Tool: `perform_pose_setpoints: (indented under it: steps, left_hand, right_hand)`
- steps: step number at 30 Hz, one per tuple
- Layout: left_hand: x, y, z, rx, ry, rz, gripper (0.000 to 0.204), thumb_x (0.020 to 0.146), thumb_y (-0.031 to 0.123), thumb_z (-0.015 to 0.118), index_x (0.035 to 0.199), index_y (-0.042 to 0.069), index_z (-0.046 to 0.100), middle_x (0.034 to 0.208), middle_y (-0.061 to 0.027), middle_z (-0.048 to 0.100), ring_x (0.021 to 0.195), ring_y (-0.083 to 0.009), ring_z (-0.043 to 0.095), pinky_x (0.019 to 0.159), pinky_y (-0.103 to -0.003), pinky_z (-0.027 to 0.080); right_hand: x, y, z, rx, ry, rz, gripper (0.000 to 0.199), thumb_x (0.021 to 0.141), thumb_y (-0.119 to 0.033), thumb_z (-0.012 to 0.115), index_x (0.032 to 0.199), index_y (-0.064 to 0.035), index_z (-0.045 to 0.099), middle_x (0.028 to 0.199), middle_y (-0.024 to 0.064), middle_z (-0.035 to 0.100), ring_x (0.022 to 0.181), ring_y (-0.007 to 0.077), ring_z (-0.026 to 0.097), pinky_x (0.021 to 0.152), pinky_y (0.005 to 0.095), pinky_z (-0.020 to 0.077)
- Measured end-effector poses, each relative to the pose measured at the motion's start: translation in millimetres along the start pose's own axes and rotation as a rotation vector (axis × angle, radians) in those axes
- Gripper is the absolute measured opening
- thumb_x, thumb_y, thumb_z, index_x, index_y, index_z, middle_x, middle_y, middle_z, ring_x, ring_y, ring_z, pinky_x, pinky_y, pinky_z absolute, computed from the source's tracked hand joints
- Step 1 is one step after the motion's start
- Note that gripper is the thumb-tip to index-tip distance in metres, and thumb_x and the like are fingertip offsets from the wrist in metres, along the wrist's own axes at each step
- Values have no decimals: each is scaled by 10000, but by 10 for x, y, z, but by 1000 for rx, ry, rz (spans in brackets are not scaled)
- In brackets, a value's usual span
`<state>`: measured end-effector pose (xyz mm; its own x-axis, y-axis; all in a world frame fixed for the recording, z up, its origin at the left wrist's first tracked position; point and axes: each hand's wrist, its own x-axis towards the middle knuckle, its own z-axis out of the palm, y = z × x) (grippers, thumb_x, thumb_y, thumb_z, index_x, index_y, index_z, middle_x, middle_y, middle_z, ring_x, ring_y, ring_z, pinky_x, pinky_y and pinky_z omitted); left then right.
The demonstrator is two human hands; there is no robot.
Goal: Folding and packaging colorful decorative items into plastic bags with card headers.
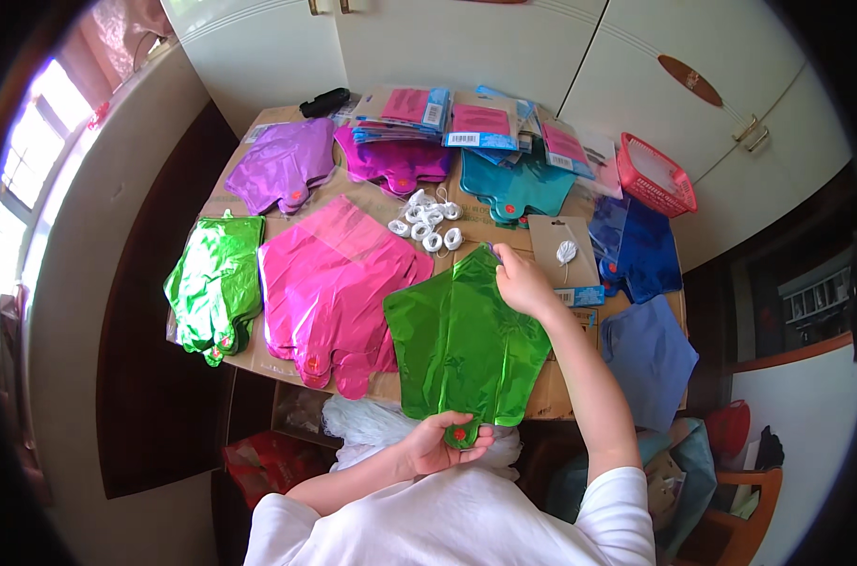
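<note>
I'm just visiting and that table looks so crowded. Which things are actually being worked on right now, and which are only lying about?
In hand:
- green foil balloon, flat, held at its neck by the left hand and at its top point by the right hand

Lying about:
- pink foil balloons
- crumpled green balloon
- purple balloon
- white ribbon coils
- red basket
- cardboard card

Pink foil balloon stack [332, 283] mid-table; white ribbon coils [428, 222] behind it; red basket [657, 175] far right.
</note>
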<state>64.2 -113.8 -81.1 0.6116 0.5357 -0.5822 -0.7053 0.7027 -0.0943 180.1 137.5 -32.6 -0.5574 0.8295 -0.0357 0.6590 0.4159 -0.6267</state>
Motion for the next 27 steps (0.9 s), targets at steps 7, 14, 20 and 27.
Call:
perform_pose_setpoints:
  steps: [7,14,20,27]
  left_hand:
    - [166,-29,-289,-113,-223,-42,178,955,142,491,1040,-12,515,992,-136,626,923,-250,618,852,-384,528]
    - [-48,-25,267,84,140,77,232,953,188,478,1046,-22,513,1021,-159,630,932,-274,623,863,-398,518]
    - [33,-24,162,-33,133,24,242,958,247,460,1001,13,504,932,-120,610,855,-232,594,817,-392,510]
    - [55,-39,118,-111,20,-5,259,960,280,456,993,26,495,883,-88,586,811,-214,557,783,-376,497]
  right_hand:
    - [130,-10,-11,115,-6,68,439,902,-288,517,1223,7,474,1146,252,607,1081,384,587,918,436,459]
    - [466,-138,14,-34,-8,182,342,882,-331,507,926,-13,625,980,213,663,946,376,629,833,460,495]
    - [517,-5,123,-129,51,90,300,885,-295,497,923,-31,634,929,205,666,887,381,637,791,463,507]
    - [190,-76,122,-294,480,-268,380,865,-259,627,1154,-41,513,1134,184,577,1080,373,545,914,455,443]
